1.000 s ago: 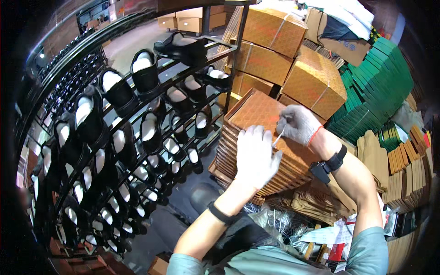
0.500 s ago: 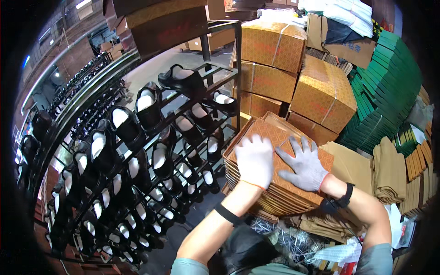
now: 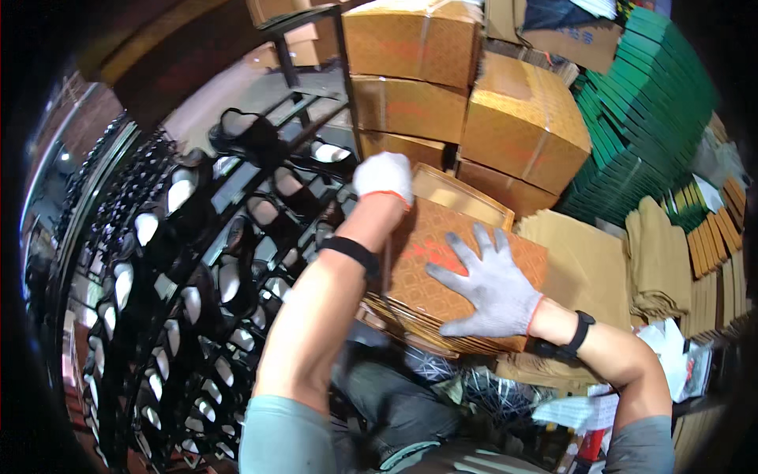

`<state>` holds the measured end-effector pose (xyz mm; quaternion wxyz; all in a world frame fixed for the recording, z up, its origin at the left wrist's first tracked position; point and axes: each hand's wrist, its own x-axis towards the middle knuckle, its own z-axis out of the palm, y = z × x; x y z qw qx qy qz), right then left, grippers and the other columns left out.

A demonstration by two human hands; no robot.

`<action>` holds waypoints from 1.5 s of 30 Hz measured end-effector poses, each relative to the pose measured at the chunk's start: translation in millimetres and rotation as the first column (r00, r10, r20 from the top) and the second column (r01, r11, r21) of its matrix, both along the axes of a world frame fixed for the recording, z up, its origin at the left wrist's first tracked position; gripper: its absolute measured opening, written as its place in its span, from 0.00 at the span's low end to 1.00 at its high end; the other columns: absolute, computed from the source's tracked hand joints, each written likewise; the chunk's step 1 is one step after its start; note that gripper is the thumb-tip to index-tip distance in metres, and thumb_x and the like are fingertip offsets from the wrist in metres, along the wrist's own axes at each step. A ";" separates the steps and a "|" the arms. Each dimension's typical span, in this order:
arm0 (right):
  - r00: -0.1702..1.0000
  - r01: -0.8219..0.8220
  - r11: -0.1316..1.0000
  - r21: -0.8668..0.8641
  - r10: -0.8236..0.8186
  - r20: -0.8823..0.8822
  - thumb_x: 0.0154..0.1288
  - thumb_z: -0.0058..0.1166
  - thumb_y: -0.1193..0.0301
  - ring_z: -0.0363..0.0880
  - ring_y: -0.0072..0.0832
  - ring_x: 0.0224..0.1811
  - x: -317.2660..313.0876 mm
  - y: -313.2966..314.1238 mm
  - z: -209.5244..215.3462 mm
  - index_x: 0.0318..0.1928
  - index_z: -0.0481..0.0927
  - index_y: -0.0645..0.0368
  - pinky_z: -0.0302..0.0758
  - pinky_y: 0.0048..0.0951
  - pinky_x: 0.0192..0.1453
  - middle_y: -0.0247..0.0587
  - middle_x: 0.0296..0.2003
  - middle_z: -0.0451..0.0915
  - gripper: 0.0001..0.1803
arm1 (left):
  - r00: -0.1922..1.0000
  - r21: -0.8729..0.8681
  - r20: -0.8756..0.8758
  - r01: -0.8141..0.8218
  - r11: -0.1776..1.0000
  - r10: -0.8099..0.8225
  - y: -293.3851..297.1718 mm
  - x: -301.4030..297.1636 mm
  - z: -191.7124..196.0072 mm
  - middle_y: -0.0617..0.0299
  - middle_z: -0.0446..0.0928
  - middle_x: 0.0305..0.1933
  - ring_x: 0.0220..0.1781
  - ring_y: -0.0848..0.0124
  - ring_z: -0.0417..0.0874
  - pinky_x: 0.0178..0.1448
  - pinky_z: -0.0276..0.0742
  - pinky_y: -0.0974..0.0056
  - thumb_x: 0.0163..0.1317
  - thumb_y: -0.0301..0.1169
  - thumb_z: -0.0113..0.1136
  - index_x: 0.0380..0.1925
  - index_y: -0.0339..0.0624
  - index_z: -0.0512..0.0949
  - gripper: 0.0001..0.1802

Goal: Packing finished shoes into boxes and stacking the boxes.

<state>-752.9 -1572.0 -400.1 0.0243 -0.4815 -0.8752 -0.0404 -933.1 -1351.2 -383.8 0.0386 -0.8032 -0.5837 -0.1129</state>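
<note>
While cartons (image 3: 418, 109) rise behind the brown box (image 3: 414, 276), the floor (image 3: 229, 103) seems grey.

Print in red and blue.
Red lettering (image 3: 433, 254) is borne by the brown patterned box (image 3: 407, 286) in front; blue characters (image 3: 583, 35) are printed on the plain cardboard carton (image 3: 576, 57) at the back; faint red marks, not legible, are shown on the strapped golden cartons (image 3: 395, 39). Lines on the white paper sheet (image 3: 580, 412), lower right, are too small to be read.
</note>
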 end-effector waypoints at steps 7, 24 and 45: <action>0.998 0.028 0.999 -0.027 -0.029 -0.050 0.62 0.59 0.23 0.51 0.82 0.86 23.3 6.5 -1.4 0.85 0.72 0.35 0.44 0.83 0.87 0.69 0.85 0.60 0.56 | 0.996 -0.144 0.040 0.084 0.986 -0.079 -58.5 -39.7 -17.2 0.34 0.89 0.52 0.58 0.37 0.91 0.62 0.88 0.42 0.67 0.26 0.64 0.57 0.33 0.78 0.19; 0.992 -0.093 0.995 -0.022 0.091 -0.087 0.50 0.72 0.27 0.60 0.84 0.79 -6.4 -34.2 5.9 0.76 0.81 0.35 0.51 0.86 0.82 0.66 0.80 0.67 0.54 | 0.370 -0.575 0.808 0.327 0.750 0.458 32.5 -157.1 -71.2 0.65 0.81 0.25 0.20 0.75 0.74 0.23 0.63 0.71 0.76 0.23 0.50 0.34 0.41 0.86 0.15; 0.969 0.145 0.982 -0.117 -0.165 -0.184 0.59 0.63 0.52 0.40 0.65 0.93 65.4 -23.6 -12.7 0.83 0.72 0.56 0.43 0.65 0.93 0.61 0.90 0.53 0.51 | -0.741 -0.349 0.660 -0.159 0.923 0.122 -313.6 -369.0 -154.6 0.69 0.65 0.26 0.23 0.78 0.63 0.23 0.56 0.70 0.75 0.23 0.50 0.30 0.51 0.68 0.12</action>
